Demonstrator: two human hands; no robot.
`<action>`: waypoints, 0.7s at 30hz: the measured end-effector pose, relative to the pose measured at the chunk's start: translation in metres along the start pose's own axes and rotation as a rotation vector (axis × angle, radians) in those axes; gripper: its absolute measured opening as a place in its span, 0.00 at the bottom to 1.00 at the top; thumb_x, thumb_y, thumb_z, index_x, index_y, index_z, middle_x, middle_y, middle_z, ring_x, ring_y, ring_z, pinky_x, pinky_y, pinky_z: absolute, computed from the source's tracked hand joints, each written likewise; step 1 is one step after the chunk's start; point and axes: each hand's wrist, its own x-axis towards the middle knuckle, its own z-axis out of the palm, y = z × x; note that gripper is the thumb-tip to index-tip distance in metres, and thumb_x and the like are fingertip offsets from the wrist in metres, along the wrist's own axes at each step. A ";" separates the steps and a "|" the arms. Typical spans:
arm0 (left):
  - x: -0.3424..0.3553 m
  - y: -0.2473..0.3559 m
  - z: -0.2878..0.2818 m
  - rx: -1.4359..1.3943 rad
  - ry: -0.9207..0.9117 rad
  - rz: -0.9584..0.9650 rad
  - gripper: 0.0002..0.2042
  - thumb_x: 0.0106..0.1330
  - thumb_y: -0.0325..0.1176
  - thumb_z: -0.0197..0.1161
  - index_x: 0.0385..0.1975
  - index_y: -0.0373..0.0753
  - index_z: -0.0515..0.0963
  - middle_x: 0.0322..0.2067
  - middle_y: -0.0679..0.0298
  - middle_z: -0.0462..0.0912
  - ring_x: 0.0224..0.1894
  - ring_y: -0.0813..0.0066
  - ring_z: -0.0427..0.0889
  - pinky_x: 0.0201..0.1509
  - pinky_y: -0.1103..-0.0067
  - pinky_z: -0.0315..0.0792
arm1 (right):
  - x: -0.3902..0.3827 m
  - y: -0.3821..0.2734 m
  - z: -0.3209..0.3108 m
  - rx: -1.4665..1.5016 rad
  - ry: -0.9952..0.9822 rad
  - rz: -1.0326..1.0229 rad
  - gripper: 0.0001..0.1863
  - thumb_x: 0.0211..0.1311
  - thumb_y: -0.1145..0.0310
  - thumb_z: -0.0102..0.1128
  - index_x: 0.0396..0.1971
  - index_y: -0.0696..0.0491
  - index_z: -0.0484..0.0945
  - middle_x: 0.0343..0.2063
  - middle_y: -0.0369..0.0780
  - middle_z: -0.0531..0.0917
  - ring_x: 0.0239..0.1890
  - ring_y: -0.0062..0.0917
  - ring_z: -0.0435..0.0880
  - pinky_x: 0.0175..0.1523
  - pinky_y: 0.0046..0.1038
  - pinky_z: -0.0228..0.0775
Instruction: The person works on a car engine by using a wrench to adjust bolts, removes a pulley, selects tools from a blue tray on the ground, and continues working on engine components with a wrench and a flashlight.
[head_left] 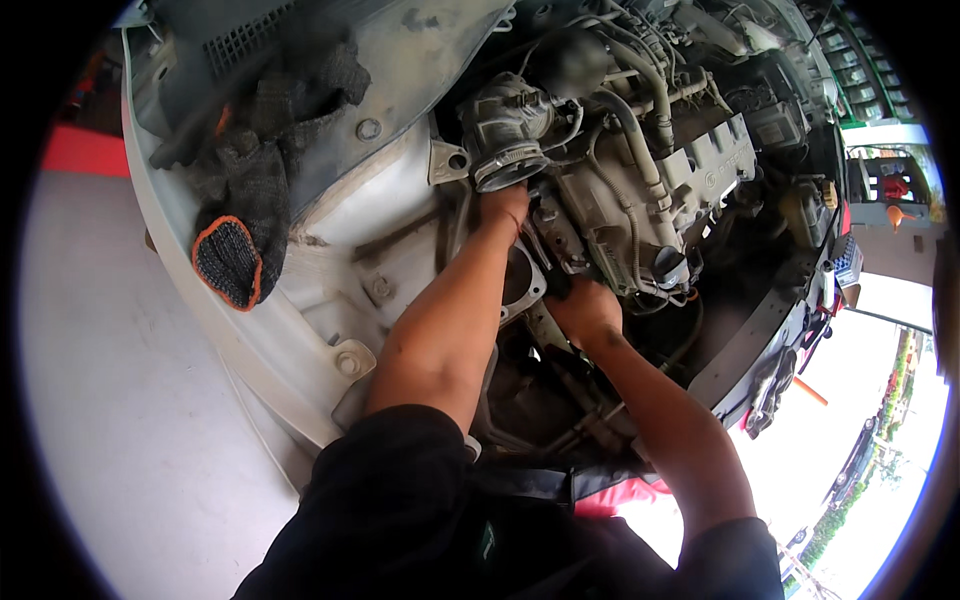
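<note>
1. My left hand (503, 205) reaches up under the ribbed round mouth of the throttle body (503, 150), at the near-left corner of the engine (660, 190). The fingers curl in beneath the housing and touch it; I cannot tell whether they grip anything, because the tips are hidden.
2. My right hand (583, 308) sits lower, pressed against the underside of the engine just beside a round metal ring (520, 285). The fingers are bent and closed in, but what they hold, if anything, is hidden in the shadow.
3. Judgement: both forearms enter from the near edge of the engine bay and converge, so that one hand can steady the part from below while the other works beside it.
4. Hoses and wiring (640, 110) run over the top of the engine, close above my left hand; room for upward movement there is tight.
5. Below my right hand the bay opens into a dark gap with rods and brackets, offering more clearance downward.
6. The white inner fender panel (330, 270) bounds the left side of the bay. A pair of grey knitted work gloves with orange cuffs (245, 215) lies on it, well apart from both hands.
7. The front crossmember (750, 335) bounds the right side, leaving a narrow channel.
</note>
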 end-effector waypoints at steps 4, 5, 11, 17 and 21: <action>-0.008 0.001 -0.004 0.007 -0.051 -0.028 0.24 0.71 0.49 0.50 0.56 0.37 0.75 0.59 0.54 0.74 0.62 0.54 0.70 0.67 0.70 0.59 | -0.004 0.009 0.014 0.042 0.106 -0.028 0.25 0.48 0.51 0.59 0.38 0.57 0.80 0.33 0.54 0.84 0.40 0.48 0.83 0.49 0.44 0.75; -0.009 0.003 -0.007 0.043 -0.067 -0.004 0.24 0.71 0.49 0.50 0.56 0.37 0.74 0.60 0.54 0.74 0.61 0.53 0.70 0.66 0.69 0.60 | -0.004 0.009 0.016 0.043 0.108 -0.022 0.25 0.48 0.51 0.59 0.38 0.57 0.80 0.32 0.53 0.84 0.40 0.48 0.83 0.48 0.44 0.75; -0.004 -0.011 0.009 0.002 -0.031 -0.057 0.21 0.71 0.47 0.52 0.51 0.37 0.77 0.51 0.55 0.81 0.53 0.57 0.77 0.57 0.71 0.69 | -0.003 0.018 0.023 0.053 0.135 -0.058 0.23 0.49 0.53 0.58 0.36 0.58 0.80 0.31 0.54 0.84 0.40 0.49 0.83 0.48 0.44 0.75; 0.008 -0.035 0.007 -0.235 0.101 -0.082 0.17 0.65 0.39 0.63 0.48 0.34 0.78 0.45 0.58 0.84 0.38 0.65 0.82 0.42 0.69 0.76 | -0.003 -0.002 -0.001 0.020 -0.020 -0.114 0.24 0.50 0.54 0.59 0.40 0.58 0.79 0.38 0.54 0.83 0.45 0.47 0.82 0.51 0.42 0.74; -0.017 -0.004 -0.018 -0.279 0.016 -0.390 0.22 0.59 0.39 0.68 0.49 0.31 0.78 0.43 0.57 0.84 0.41 0.64 0.82 0.46 0.69 0.74 | -0.009 0.001 -0.034 -0.070 -0.154 -0.189 0.23 0.54 0.53 0.58 0.39 0.59 0.80 0.41 0.51 0.84 0.47 0.44 0.83 0.53 0.41 0.75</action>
